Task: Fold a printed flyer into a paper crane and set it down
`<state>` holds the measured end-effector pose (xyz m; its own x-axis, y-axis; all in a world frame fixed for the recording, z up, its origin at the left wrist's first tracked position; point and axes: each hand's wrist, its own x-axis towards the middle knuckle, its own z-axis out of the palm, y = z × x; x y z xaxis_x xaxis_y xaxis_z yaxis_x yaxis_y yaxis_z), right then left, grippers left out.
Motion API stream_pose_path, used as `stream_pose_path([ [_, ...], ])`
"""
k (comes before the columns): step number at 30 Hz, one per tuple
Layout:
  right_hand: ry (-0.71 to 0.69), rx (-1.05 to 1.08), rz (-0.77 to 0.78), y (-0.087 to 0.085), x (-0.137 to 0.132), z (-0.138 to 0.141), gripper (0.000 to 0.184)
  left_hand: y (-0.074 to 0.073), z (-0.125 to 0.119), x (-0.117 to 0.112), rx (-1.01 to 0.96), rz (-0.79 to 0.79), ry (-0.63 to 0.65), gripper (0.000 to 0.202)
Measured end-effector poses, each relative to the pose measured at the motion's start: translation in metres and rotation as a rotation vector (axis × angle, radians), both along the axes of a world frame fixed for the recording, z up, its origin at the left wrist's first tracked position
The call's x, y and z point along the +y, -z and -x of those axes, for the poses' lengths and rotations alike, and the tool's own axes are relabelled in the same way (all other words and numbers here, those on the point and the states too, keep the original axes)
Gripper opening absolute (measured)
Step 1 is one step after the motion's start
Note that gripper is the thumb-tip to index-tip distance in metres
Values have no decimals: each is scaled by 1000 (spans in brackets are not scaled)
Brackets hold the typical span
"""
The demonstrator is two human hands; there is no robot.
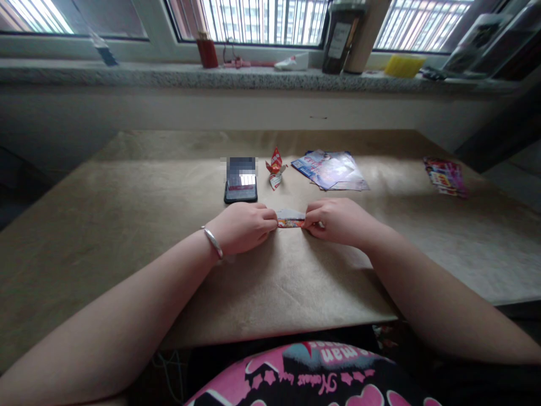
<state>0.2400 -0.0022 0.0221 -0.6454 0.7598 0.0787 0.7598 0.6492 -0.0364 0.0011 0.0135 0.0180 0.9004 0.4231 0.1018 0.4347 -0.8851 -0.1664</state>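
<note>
A small piece of folded paper (291,219), pale on its far part with a colourful printed strip along the near edge, lies on the table between my hands. My left hand (248,226), with a silver bangle at the wrist, pinches its left end. At the right end, the fingers of my right hand (333,221) are closed on the same paper. Just beyond stands a folded red and white paper shape (276,169) with pointed petals. A phone (240,189) lies beyond my left hand, its screen partly pixelated.
Printed sheets (332,169) lie in a pile at the back right of the table (127,237). Farther right is another stack of colourful papers (446,176). The windowsill (169,78) holds a red bottle (207,51), a dark container (339,42) and a yellow object (404,66).
</note>
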Motion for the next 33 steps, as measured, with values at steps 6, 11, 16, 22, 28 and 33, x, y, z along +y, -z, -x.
stream_pose_path([
  [6, -4, -66, -39, -2, -5, 8, 20, 0, -5, -2, 35, -47, 17, 14],
  [11, 7, -42, -34, 1, -5, 10, 19, 5, -2, 2, -42, -13, -9, 16],
  [16, -33, 3, -76, 6, -2, 10, 21, 8, -2, 2, -86, 23, -31, 24],
  [22, -99, 95, -65, 12, 0, 13, 25, 9, -7, -5, -96, -9, -69, 27],
  [28, -56, 94, -66, 13, 0, 17, 23, 8, -9, -4, -70, 10, -63, 27],
  [33, -28, 76, -50, 11, -1, 17, 22, 7, -6, -1, -58, 45, -37, 28],
])
